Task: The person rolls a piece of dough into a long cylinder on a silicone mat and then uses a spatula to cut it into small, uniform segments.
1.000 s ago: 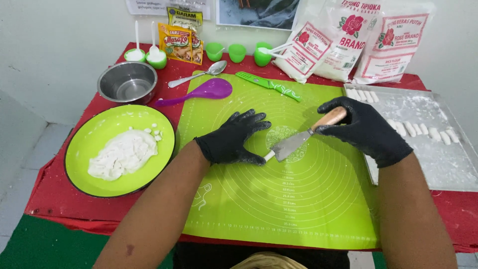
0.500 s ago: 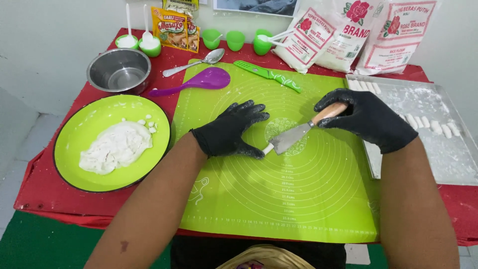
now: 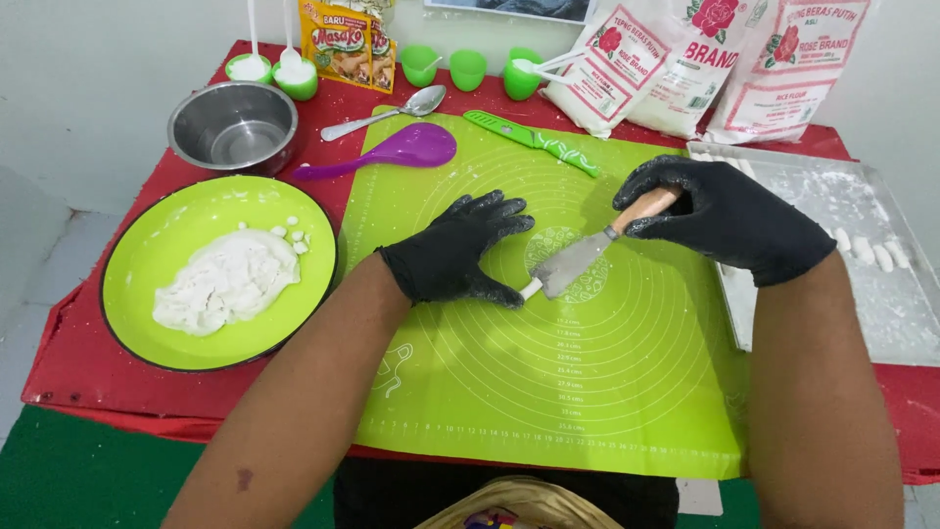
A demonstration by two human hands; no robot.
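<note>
The right hand [image 3: 729, 225], gloved black, grips a wooden-handled scraper [image 3: 587, 253]. The left hand [image 3: 458, 252] presses a small white dough strip [image 3: 531, 289], fingers spread, beside the blade. Both rest on a green mat [image 3: 587, 392] covering a red table [image 3: 69, 392]. A green plate [image 3: 147, 264] holds dough. Behind: white wall [image 3: 98, 59].
</note>
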